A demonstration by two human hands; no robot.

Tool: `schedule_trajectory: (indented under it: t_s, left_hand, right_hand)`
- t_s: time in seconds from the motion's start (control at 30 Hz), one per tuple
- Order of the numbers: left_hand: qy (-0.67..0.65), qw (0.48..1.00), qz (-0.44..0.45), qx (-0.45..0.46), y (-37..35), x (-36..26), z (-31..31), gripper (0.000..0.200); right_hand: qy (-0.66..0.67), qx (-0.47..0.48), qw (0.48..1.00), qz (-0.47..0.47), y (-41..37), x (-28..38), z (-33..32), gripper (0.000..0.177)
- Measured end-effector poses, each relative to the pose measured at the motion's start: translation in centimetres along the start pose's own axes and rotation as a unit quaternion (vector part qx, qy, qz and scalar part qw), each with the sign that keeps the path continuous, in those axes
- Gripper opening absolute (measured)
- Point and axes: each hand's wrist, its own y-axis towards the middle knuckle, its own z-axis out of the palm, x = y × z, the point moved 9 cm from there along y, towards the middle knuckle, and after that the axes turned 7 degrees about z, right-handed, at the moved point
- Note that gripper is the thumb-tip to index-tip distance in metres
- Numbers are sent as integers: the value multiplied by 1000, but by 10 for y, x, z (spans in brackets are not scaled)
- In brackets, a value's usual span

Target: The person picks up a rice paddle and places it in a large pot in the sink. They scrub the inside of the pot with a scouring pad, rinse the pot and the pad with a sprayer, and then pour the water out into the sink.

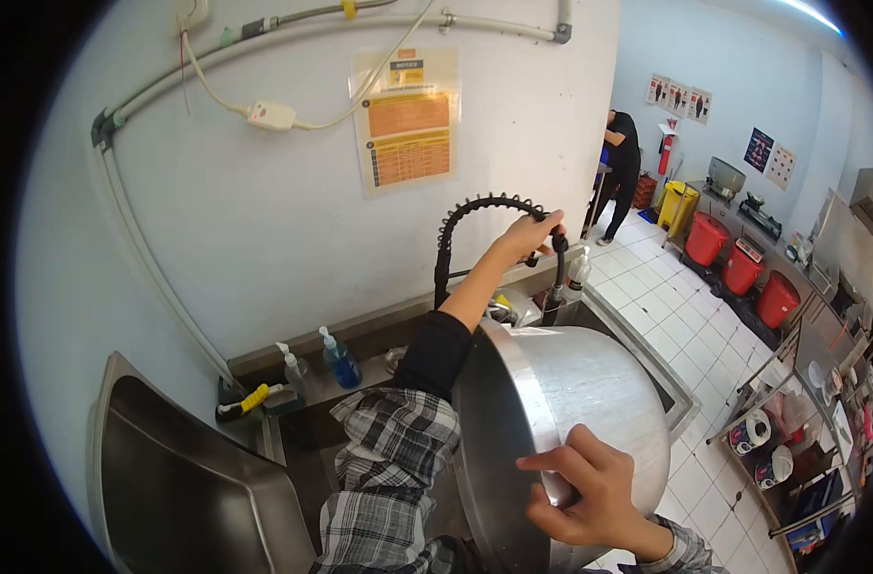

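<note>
My left hand (529, 235) reaches up over the sink, its fingers closed round the black head of a spring-hose faucet (494, 202). Below that arm a large metal pot (594, 383) lies tipped on its side, its mouth facing left. My right hand (589, 490) is at the near part of the pot's rim, with index finger and thumb bent over the edge and the other fingers curled on the outer side. Plaid sleeves cover both forearms, and the left one hides part of the pot's opening.
A blue soap bottle (340, 360), a clear pump bottle (293, 369) and a yellow-handled brush (244, 403) stand along the wall ledge. Another pump bottle (578, 274) is behind the faucet. Across the tiled floor are a person (624, 163) and red bins (740, 267).
</note>
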Motion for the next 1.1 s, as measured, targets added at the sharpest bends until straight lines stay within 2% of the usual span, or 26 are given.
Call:
schedule_trajectory:
  t_s: [0.07, 0.1, 0.17, 0.3, 0.37, 0.43, 0.47, 0.5, 0.57, 0.63, 0.7, 0.73, 0.83, 0.9, 1.1]
  left_hand:
    - [11, 997, 76, -27, 15, 17, -15, 46]
    - [71, 991, 99, -48, 8, 14, -25, 43]
    - [168, 979, 91, -71, -6, 14, -44, 41]
    - [278, 948, 72, -139, -39, -3, -56, 36]
    - [263, 952, 75, -136, -48, 0, -48, 33]
    - [184, 961, 202, -39, -45, 13, -25, 32]
    - [132, 967, 213, -31, -55, 14, -18, 36]
    - [133, 968, 213, -30, -61, 15, -17, 36]
    - [101, 981, 151, -67, -67, 26, -25, 42]
    - [79, 980, 166, -79, -71, 22, -27, 47]
    - [30, 983, 166, -76, -79, 23, -34, 47]
    - [21, 978, 176, -106, -87, 23, -42, 48]
    - [-6, 982, 153, -115, -106, 34, -56, 44]
    - [17, 971, 203, -129, -126, 29, -69, 38]
    - [-78, 980, 112, -142, -210, 23, -117, 26]
  right_hand:
    - [9, -3, 1000, 6, 0, -5, -2, 24]
    - [17, 2, 1000, 13, 0, -7, -3, 24]
    - [15, 5, 1000, 17, 1, -12, -8, 25]
    - [15, 3, 1000, 10, -3, -21, -23, 26]
    - [26, 15, 998, 64, -6, -33, -28, 28]
    - [29, 15, 997, 67, -6, -35, -33, 29]
    - [31, 10, 998, 59, -6, -34, -35, 27]
    - [33, 3, 998, 48, -6, -33, -38, 26]
    - [33, 6, 998, 49, -9, -32, -36, 27]
    - [33, 12, 998, 52, -12, -30, -32, 28]
    - [9, 11, 1000, 8, -13, -18, -29, 30]
    - [13, 13, 1000, 11, -15, -15, -28, 30]
    - [12, 29, 997, 65, -18, -14, -21, 34]
    - [13, 23, 997, 69, -20, -8, -18, 31]
    - [-9, 25, 998, 57, -26, 12, -7, 25]
